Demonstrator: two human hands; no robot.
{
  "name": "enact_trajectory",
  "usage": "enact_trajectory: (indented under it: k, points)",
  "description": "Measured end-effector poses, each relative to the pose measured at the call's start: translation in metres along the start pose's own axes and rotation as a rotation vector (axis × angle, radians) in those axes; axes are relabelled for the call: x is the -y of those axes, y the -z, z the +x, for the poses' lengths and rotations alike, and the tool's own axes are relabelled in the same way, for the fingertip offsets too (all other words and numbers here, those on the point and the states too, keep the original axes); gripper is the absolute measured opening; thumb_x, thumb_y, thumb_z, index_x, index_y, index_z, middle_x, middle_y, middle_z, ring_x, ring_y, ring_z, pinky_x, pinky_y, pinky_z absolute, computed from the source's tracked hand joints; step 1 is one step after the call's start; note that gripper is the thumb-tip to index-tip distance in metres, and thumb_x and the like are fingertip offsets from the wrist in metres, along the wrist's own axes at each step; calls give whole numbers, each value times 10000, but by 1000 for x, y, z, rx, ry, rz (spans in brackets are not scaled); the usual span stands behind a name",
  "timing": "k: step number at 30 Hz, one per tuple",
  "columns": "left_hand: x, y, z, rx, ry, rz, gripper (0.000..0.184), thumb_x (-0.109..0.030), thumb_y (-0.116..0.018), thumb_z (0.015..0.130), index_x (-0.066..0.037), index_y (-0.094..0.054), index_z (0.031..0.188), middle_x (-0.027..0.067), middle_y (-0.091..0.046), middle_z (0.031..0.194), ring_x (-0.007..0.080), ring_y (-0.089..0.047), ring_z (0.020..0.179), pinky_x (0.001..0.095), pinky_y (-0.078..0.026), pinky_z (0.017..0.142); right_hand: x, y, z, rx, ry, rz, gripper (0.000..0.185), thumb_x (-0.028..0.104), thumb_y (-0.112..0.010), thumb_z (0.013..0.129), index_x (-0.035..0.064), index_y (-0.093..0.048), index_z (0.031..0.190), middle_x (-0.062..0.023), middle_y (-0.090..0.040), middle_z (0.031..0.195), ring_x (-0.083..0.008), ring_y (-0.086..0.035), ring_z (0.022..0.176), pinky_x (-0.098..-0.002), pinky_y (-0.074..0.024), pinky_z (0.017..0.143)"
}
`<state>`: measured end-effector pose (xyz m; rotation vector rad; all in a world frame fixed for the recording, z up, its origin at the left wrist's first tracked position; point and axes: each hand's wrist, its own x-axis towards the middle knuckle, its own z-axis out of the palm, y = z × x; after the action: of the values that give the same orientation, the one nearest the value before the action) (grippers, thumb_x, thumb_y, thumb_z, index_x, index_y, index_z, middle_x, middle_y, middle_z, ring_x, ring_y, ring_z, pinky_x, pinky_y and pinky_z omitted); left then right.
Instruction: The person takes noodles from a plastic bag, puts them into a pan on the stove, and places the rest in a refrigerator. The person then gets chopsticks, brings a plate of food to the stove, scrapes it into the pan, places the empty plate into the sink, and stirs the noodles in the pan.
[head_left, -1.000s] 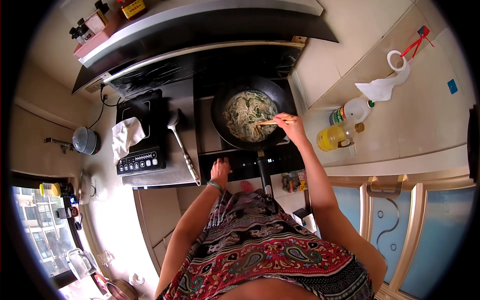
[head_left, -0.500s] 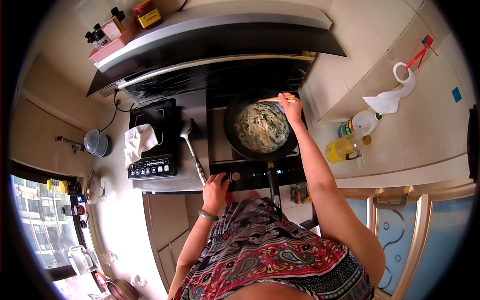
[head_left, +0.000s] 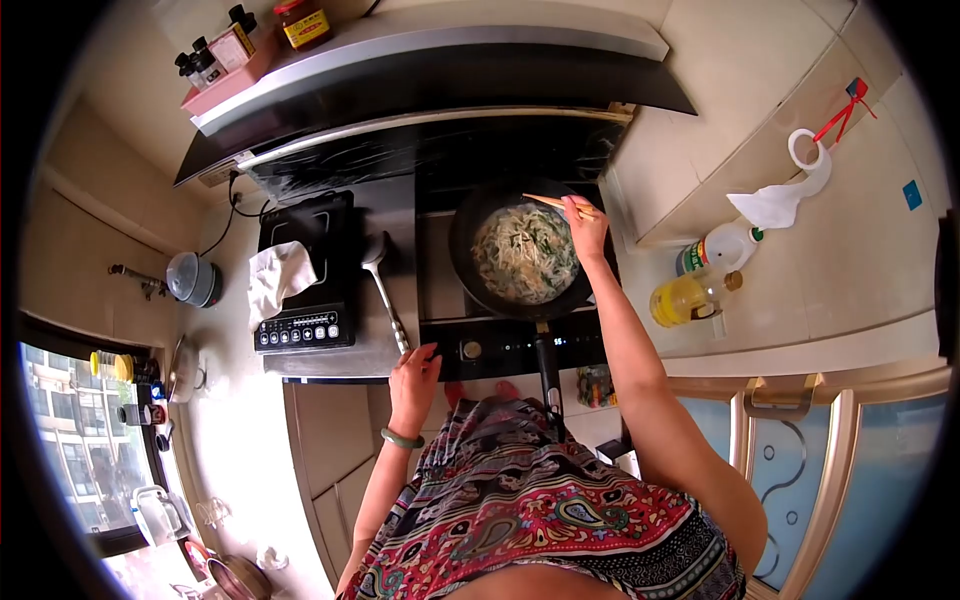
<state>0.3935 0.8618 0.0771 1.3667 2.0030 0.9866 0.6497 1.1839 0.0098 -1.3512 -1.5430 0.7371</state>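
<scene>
My right hand [head_left: 588, 228] is closed around a pair of wooden chopsticks [head_left: 543, 200] at the far right rim of a black frying pan [head_left: 463, 268]. Thin pale strands mixed with green leafy pieces [head_left: 525, 250] fill the pan. Its black handle [head_left: 547, 365] points toward my body. My left hand [head_left: 413, 380] rests by the front edge of the stove with loosely bent, parted fingers, holding nothing. Close to those fingertips is the handle end of a metal ladle [head_left: 383, 290], which lies left of the pan; I cannot tell whether they touch.
An induction cooker [head_left: 303, 332] with a white cloth [head_left: 280, 283] on it sits left of the ladle. An oil bottle [head_left: 685, 300] and a white jug [head_left: 730, 245] stand on the right counter. Overhead juts the range hood [head_left: 440, 75]. A stove knob [head_left: 472, 350] is at the front.
My left hand has shifted slightly left and back from the stove knob. The chopsticks have lifted and tilted at the pan's rim. The display beside the knob shows brighter digits.
</scene>
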Motion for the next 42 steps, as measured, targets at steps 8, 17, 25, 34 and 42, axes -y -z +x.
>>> enact_trajectory:
  k: [8,17,25,34,42]
  points:
    - [-4,11,-3,27,38,20,211,-75,-673,827,-49,-681,1036,124,-671,844,250,-663,713,332,-519,626,1,-4,-1,3,89,-62,233,238,-701,882,8,-706,922,-74,-685,704,-105,-617,618,-304,-470,553]
    - [-3,12,-5,14,22,-14,209,-102,-677,831,-55,-671,1035,127,-668,852,274,-660,706,365,-515,614,2,-2,-4,91,106,-209,216,236,-682,896,23,-711,924,-84,-703,737,-156,-655,620,-309,-474,546]
    - [-9,18,-3,10,34,-30,199,-86,-667,840,-54,-674,1036,122,-672,857,263,-667,702,347,-519,605,11,5,-13,200,-12,-166,261,266,-709,863,12,-709,919,-84,-690,676,-139,-646,590,-300,-486,553]
    - [5,33,-11,-59,79,-22,166,-79,-663,846,-37,-682,1005,130,-677,853,251,-674,708,327,-520,607,-7,48,-36,-145,-271,111,268,251,-689,885,-15,-693,923,-55,-655,653,-119,-633,562,-265,-517,509]
    - [4,35,-2,-92,40,-16,178,-59,-651,852,-32,-675,1027,130,-677,855,253,-677,733,337,-522,636,55,-9,-95,48,-183,136,220,208,-693,883,-6,-715,931,-24,-683,696,-82,-631,591,-243,-486,537]
